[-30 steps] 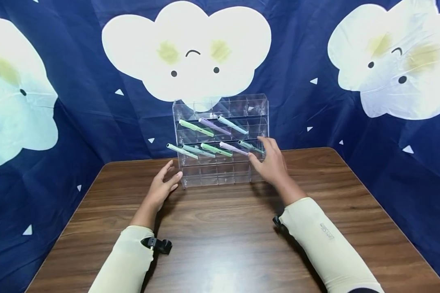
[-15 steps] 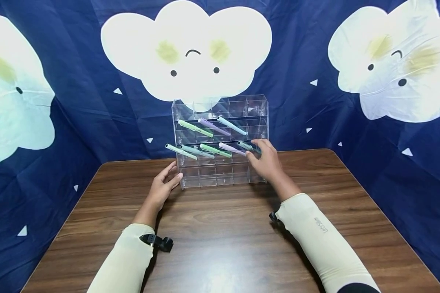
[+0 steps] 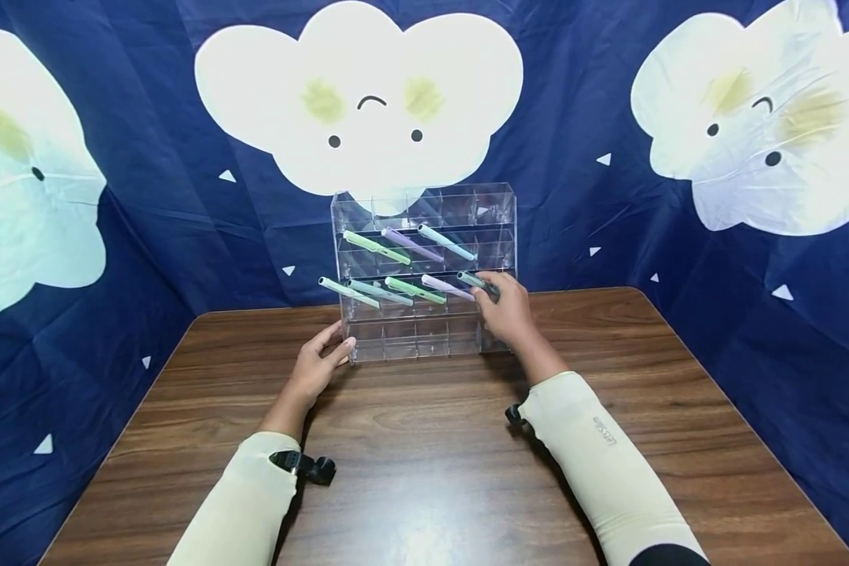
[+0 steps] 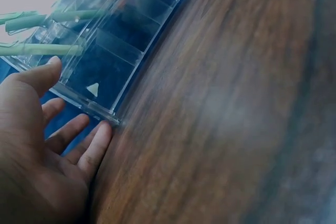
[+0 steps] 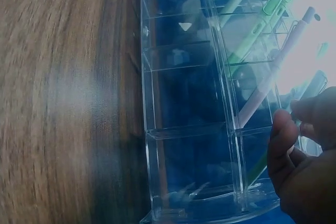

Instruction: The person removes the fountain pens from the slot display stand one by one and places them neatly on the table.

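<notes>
A clear acrylic display rack (image 3: 435,328) with tiered compartments stands at the back of the table. My right hand (image 3: 506,310) pinches a grey-green pen (image 3: 470,280) at the right end of the lower pen row; the right wrist view shows thumb and fingers (image 5: 283,135) closed together by it, their contact partly hidden. Beside it leans a lilac pen (image 3: 444,286), then a green pen (image 3: 413,289) and paler green ones. At the rack's lower left corner rests my left hand (image 3: 316,365), its fingers (image 4: 97,148) fairly straight and touching the side.
A light green pen (image 3: 375,246), a purple pen (image 3: 412,244) and a light blue pen (image 3: 446,240) lean in the upper tier. The wooden table (image 3: 410,456) extends in front of the rack. Dark blue cloth (image 3: 573,236) with cloud prints hangs behind.
My right hand has moved slightly left and its fingers have closed on the grey-green pen. My left hand has come in against the rack's lower left side.
</notes>
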Available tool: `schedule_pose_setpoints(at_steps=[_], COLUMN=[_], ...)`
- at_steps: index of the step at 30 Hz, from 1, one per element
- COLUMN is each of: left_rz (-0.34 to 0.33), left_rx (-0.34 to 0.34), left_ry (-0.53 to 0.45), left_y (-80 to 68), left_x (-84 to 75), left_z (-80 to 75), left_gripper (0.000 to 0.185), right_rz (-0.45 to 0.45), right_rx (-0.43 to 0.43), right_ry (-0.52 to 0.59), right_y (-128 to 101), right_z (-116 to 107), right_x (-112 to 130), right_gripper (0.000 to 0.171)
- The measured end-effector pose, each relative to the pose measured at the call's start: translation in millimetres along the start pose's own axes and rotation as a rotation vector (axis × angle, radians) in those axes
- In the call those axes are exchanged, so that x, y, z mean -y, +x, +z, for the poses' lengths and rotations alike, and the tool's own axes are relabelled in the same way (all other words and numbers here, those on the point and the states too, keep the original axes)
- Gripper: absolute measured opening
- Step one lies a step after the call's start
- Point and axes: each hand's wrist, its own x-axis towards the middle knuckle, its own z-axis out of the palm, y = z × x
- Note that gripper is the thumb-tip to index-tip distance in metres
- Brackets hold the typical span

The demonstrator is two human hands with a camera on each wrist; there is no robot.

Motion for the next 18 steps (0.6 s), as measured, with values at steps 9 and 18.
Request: schedule_pose_setpoints(at_steps=[9, 18], left_rz=[0.004, 0.032], left_rx=[-0.021, -0.061], left_ry=[-0.002, -0.022], left_y=[-0.9, -0.9], left_x=[-1.8, -1.7], left_z=[3.6, 5.6], left_gripper=[0.064, 0.062], right_rz=[0.066, 0.140], right_rx=[0.030, 0.056], right_ry=[0.143, 0.243], right_y=[0.1, 1.6], right_z=[-2.0, -3.7], right_x=[-2.0, 0.1], right_gripper=[0.026, 0.027])
